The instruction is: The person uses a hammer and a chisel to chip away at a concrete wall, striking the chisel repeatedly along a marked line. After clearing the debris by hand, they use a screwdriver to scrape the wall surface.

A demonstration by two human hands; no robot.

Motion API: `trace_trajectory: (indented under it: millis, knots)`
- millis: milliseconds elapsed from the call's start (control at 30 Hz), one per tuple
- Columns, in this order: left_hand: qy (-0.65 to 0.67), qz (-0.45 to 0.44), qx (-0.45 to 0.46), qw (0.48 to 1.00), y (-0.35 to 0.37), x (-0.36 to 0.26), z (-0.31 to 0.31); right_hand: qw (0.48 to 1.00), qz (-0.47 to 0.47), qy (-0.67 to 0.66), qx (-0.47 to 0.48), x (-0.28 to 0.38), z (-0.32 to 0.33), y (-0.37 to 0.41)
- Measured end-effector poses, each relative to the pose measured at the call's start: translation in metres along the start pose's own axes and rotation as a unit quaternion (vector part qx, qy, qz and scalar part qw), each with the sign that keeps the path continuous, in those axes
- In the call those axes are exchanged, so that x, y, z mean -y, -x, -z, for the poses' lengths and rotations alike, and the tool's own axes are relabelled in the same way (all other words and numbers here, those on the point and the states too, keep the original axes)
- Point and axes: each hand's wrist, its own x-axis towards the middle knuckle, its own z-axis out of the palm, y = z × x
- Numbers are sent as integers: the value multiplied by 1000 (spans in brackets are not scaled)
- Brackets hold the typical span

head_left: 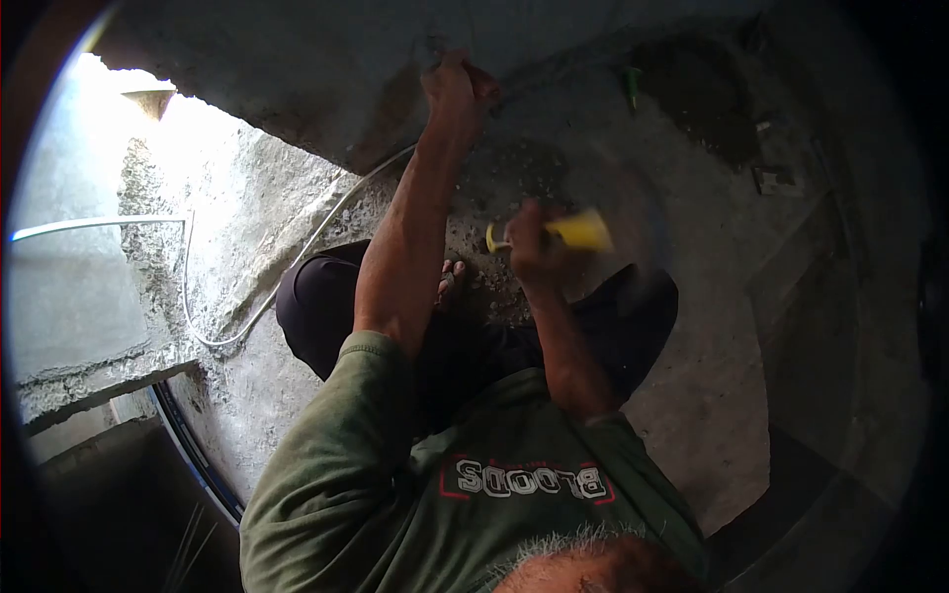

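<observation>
My left hand (457,81) reaches forward to the dark concrete wall (297,64), its fingers closed around something I cannot make out in the shade. Nearer my body, my right hand (530,247) grips a yellow-handled tool (581,232). Motion smears the tool's far end, so its head cannot be made out. Grey rubble (494,282) lies on the floor between my bent legs, below both hands.
A white cable (306,245) loops along the rough ledge at left. Ahead to the right lie a small green object (633,87) and a pale box-like piece (778,181). Bright light falls from the upper left. A dark drop opens at lower left.
</observation>
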Motion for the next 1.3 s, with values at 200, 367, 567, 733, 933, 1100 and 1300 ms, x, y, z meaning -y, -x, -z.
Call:
trace_trajectory:
  millis: [200, 367, 567, 733, 933, 1100, 1300]
  knots:
    - [17, 24, 40, 999, 3, -4, 17, 991, -39, 105, 67, -2, 6, 0]
    - [33, 23, 71, 997, 5, 0, 22, 911, 239, 322, 96, 30, 30, -10]
    - [-94, -83, 97, 987, -2, 0, 23, 988, 22, 47, 148, 53, 25, -11]
    - [35, 40, 47, 997, -3, 0, 23, 986, 80, 21, 146, 61, 34, -25]
    - [-6, 17, 63, 998, 1, 4, 19, 956, 139, -244, 85, 69, 20, -26]
    - [-19, -22, 30, 999, -6, 17, 15, 985, 7, 130, 113, -36, -1, 1]
    - [-25, -64, 111, 991, 3, 12, 16, 941, 180, 285, 40, 1, 23, -4]
